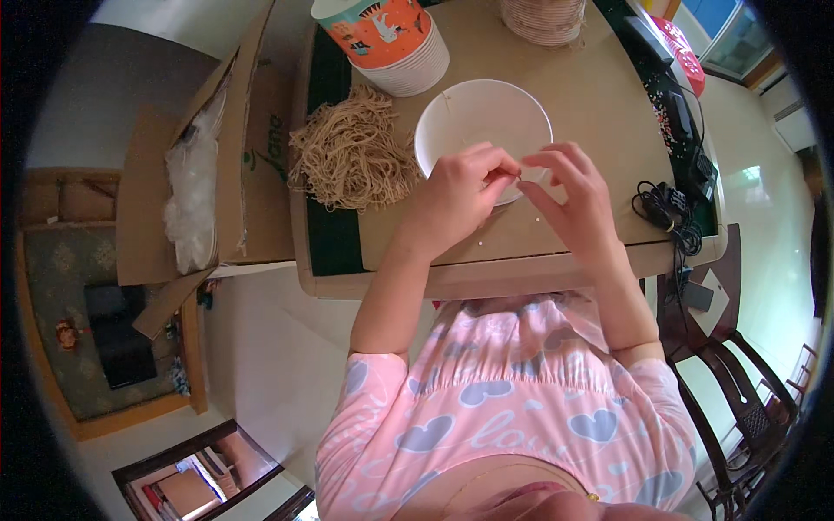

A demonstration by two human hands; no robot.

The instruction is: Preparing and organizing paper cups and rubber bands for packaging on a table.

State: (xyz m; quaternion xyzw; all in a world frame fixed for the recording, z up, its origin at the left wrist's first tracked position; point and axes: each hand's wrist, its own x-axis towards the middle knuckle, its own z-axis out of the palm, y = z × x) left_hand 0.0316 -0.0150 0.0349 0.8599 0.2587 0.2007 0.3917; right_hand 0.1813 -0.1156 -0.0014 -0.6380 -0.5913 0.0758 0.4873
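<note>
Both my hands meet over the near rim of a white paper bowl. My left hand is closed, thumb and index finger pinched together. The fingertips of my right hand come together right beside them, also in a pinch. Something tiny sits between the fingertips, too small to make out. A thin beige strand hangs over the bowl's far left rim and down its inside. Left of the bowl lies a loose tangled heap of beige twine, near my left wrist.
A stack of paper bowls with an orange printed outside stands at the far left, a wound spool of cord at the back. Small coloured beads and black cables lie along the right edge. An open cardboard box adjoins the table's left.
</note>
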